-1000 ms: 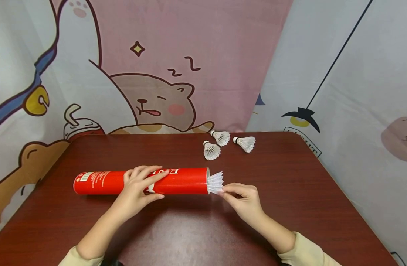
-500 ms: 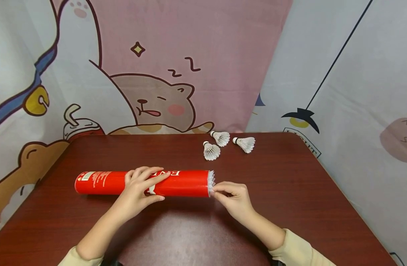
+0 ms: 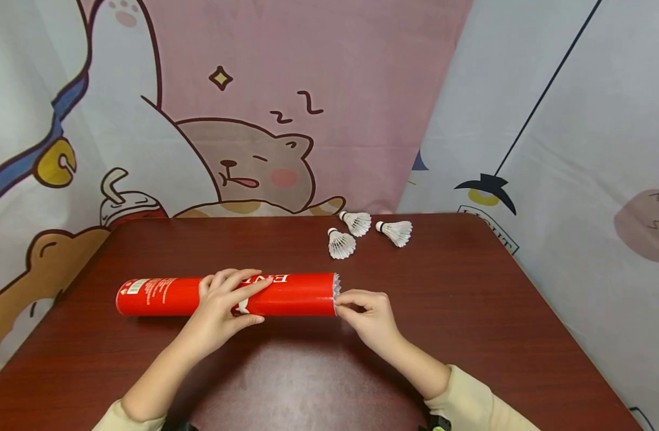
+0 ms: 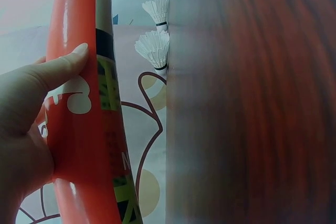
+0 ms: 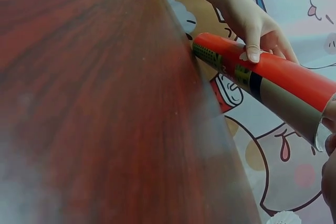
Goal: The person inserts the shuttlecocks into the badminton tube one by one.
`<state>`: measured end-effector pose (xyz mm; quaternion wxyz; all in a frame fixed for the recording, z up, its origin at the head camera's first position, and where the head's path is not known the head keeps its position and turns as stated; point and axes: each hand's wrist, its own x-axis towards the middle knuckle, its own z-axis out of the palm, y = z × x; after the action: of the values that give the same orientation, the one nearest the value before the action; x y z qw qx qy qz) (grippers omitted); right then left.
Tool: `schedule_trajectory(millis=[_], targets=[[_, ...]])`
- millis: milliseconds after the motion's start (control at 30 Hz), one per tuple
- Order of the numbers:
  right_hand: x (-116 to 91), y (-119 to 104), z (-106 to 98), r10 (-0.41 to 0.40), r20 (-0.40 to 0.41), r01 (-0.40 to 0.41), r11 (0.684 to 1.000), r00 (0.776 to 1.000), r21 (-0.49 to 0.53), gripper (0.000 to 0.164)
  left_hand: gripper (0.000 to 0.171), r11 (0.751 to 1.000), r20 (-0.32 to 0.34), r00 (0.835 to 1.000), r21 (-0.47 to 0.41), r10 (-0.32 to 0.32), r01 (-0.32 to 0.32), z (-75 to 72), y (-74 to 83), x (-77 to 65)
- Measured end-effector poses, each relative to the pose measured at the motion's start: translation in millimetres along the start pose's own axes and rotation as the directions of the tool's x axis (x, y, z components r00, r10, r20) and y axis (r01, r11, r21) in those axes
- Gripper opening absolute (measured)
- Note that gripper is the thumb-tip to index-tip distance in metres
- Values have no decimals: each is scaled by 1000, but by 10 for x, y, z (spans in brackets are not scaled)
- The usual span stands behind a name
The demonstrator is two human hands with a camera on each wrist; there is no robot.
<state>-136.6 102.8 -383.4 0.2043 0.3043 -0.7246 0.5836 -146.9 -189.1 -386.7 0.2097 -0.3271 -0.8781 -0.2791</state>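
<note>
My left hand [image 3: 218, 305] grips the middle of a long red shuttlecock tube [image 3: 302, 294], which lies sideways in front of me. In the left wrist view the thumb is stretched over the red side of the tube [image 4: 79, 145]. Only the white skirt edge of a shuttlecock [image 3: 337, 284] shows at the tube's right mouth; its body is hidden inside. My right hand [image 3: 372, 320] pinches the near part of that edge with thumb and forefinger. The right wrist view shows the tube [image 5: 294, 80] with its mouth partly covered by the right fingers.
Three white shuttlecocks lie at the back of the dark red-brown table [image 3: 469, 287]: a front one [image 3: 342, 244], one behind it [image 3: 356, 223] and one to the right [image 3: 395, 233]. A cartoon-printed cloth [image 3: 372, 108] hangs behind the table.
My right hand has moved left, and the shuttlecock has slid into the tube until just its skirt edge shows. My left hand has kept its grip on the tube.
</note>
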Motion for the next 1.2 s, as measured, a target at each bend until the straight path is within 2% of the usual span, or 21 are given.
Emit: schedule_trajectory(millis=[167, 333, 567, 800, 933, 1067, 1200], targets=[[54, -40, 44, 96, 29, -96, 995, 995, -1, 21, 76, 1000, 2, 1000, 6, 1, -1, 1, 3, -7], [105, -11, 65, 158, 73, -159, 987, 985, 0, 20, 75, 1000, 3, 1000, 8, -1, 1, 0, 4, -12], [79, 299, 49, 232, 148, -239, 970, 961, 32, 18, 76, 1000, 0, 1000, 9, -4, 4, -9, 0, -14], [82, 345, -73, 172, 243, -198, 976, 955, 86, 17, 77, 1000, 11, 1000, 3, -1, 1, -7, 5, -4], [141, 237, -135, 130, 261, -163, 980, 957, 110, 16, 78, 1000, 11, 1000, 0, -1, 1, -5, 0, -6], [204, 167, -207, 89, 236, -116, 988, 968, 104, 12, 77, 1000, 10, 1000, -3, -5, 5, -4, -4, -6], [228, 225, -283, 117, 176, -129, 990, 977, 58, 10, 77, 1000, 11, 1000, -7, -6, 6, -1, -5, -11]])
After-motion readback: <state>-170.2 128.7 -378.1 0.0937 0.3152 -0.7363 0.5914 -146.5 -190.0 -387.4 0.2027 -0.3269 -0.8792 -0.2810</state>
